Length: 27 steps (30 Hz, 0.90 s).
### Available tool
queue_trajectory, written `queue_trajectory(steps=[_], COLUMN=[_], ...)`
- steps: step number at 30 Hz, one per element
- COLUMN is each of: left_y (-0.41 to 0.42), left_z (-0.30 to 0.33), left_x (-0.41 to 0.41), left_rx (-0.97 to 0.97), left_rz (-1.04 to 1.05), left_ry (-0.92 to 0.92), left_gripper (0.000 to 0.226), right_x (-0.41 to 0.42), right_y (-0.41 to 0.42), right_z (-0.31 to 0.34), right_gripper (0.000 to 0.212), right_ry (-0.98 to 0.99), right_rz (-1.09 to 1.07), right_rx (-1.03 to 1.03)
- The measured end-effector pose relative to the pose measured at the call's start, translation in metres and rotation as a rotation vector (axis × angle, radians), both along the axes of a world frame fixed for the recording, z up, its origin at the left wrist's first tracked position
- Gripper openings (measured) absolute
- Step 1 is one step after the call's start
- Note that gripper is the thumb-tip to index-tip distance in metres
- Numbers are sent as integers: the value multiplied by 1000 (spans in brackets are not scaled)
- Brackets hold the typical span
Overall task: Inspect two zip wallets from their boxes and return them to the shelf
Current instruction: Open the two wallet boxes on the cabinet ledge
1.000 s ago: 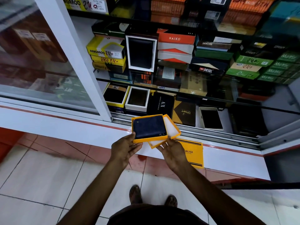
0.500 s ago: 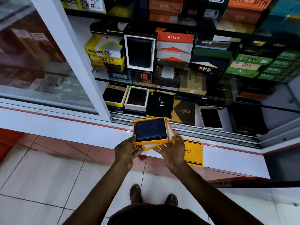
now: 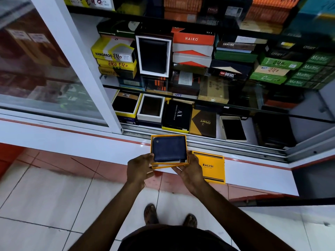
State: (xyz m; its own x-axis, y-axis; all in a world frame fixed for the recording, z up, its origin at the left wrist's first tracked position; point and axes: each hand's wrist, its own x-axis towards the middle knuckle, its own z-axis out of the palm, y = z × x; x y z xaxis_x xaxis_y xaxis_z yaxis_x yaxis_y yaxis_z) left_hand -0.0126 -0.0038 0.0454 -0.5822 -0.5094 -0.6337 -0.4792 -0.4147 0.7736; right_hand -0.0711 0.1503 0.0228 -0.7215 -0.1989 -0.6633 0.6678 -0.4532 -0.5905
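- The left hand (image 3: pixel 138 168) grips the left edge of an open yellow box (image 3: pixel 152 150), thumb on the rim and fingers curled beneath.
- The right hand (image 3: pixel 191 169) holds the right side, fingers spread under a second yellow tray (image 3: pixel 169 166) that peeks out just below the box; whether this is a lid or another box base I cannot tell.
- A dark blue zip wallet (image 3: pixel 169 148) lies flat inside the box, between the two hands, filling most of it.
- The step in hand looks like the return: the wallet sits back in its box, held just in front of the open cabinet.
- The next move probably calls for closing the box; a flat yellow lid (image 3: pixel 211 167) marked BALISI lies on the white ledge (image 3: pixel 90 142), just right of the right hand, within easy reach.
- After that, the box needs a free spot on the bottom shelf (image 3: pixel 250 134) beyond the hands.
- That shelf is crowded: a black box (image 3: pixel 176 115) and a brown box (image 3: pixel 204 123) stand directly ahead, with open display boxes to either side.
- The sliding-door track (image 3: pixel 208 142) lies between hands and shelf, and the glass shelf (image 3: pixel 235 104) above limits headroom, so the box would have to go in low and level.
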Motion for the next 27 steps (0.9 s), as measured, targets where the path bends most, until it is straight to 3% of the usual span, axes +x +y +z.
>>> queue_trajectory(steps=[4,6,12,18,23,27], left_y=[-1,-3,-13,-16,-21,-27], left_z=[-7,-9,-18,-30,-35,-43], left_x=[7,10,12,17,15,14], left_rx=[-171,-222,-31,-154,-305,-385], left_rz=[-108,-150,-96,-85,-177,-206], left_ry=[13,31,1,5,10,25], left_gripper=[30,32,32,13,12,5], right_x=[5,8,14,19,15,4], right_y=[-2,-3,-1,0,11,16], right_z=[-8,-11,-7,-15,-19,-11], right_gripper=[32,43,28,24,32,29], right_ry=[2,5,24,154,435,596], right_rz=[-32,-65,-28,187,642,896], right_rx=[-19,-40,-23,449,995,1186])
